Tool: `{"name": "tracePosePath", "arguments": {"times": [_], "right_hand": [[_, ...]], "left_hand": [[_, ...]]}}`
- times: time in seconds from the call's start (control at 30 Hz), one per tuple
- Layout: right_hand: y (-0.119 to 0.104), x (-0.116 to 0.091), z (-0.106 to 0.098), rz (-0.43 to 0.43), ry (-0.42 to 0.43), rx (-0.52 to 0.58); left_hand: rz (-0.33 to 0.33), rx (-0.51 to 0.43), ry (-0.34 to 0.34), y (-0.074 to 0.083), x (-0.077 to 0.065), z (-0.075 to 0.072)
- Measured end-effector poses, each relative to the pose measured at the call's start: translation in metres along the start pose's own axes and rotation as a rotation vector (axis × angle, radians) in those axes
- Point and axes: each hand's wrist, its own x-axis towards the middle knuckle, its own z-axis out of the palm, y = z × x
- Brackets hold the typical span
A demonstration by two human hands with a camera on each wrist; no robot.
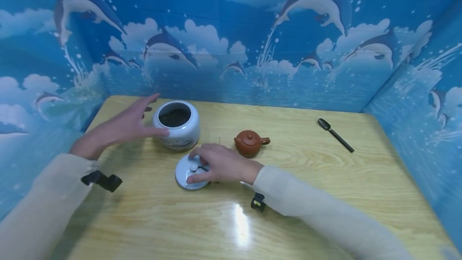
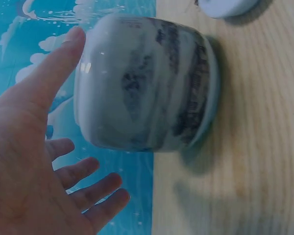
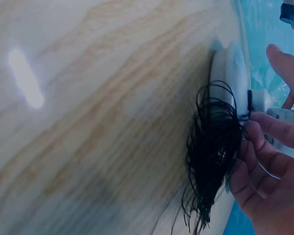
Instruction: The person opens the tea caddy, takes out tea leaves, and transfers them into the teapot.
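Note:
At the left of the head view, my left hand (image 1: 135, 119) spreads its thumb and fingers beside a white lidless jar (image 1: 193, 129). The left wrist view shows the jar's dark painted pattern (image 2: 191, 93) and straight fingers holding nothing. Dark contents (image 1: 175, 118) show through the jar's mouth. My right hand (image 1: 221, 163) is over a round white lid (image 1: 182, 175) lying on the table, with thumb and fingers apart on either side of its knob (image 1: 195, 165). From the lid's knob hangs a black tassel (image 3: 213, 147), near the bent fingers in the right wrist view.
A brown clay teapot (image 1: 248, 143) stands just beyond my right hand, its handle to the right. Farther right lies a black scoop (image 1: 335, 135). The wood-patterned table (image 1: 162, 228) is bordered by blue dolphin-print cloth (image 1: 216, 79) at the back and sides.

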Motion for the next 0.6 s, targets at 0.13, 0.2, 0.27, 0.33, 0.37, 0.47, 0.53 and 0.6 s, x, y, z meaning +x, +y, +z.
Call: {"name": "tracePosePath", "arguments": {"times": [0.13,0.2,0.27,0.33,0.37,0.47,0.53,0.6], "right_hand": [[0.001,0.002,0.005,-0.015,0.007,-0.003],[0.002,0.003,0.007,-0.024,0.02,0.005],[0.003,0.004,0.008,-0.035,0.035,0.017],[0.003,0.004,0.009,-0.044,0.053,0.031],[0.004,0.004,0.009,-0.048,0.06,0.039],[0.003,0.005,0.011,-0.05,0.073,0.06],[0.002,0.005,0.011,-0.049,0.078,0.07],[0.002,0.005,0.012,-0.05,0.08,0.07]], "left_hand": [[0.005,-0.022,-0.012,-0.005,0.001,0.006],[0.013,-0.026,-0.009,-0.007,0.001,0.008],[0.026,-0.045,-0.006,-0.008,0.002,0.009],[0.05,-0.069,-0.006,-0.009,0.002,0.01],[0.061,-0.083,-0.006,-0.009,0.002,0.01],[0.076,-0.112,-0.005,-0.01,0.002,0.012],[0.081,-0.133,-0.008,-0.01,0.002,0.013],[0.076,-0.148,-0.005,-0.011,0.002,0.014]]}}
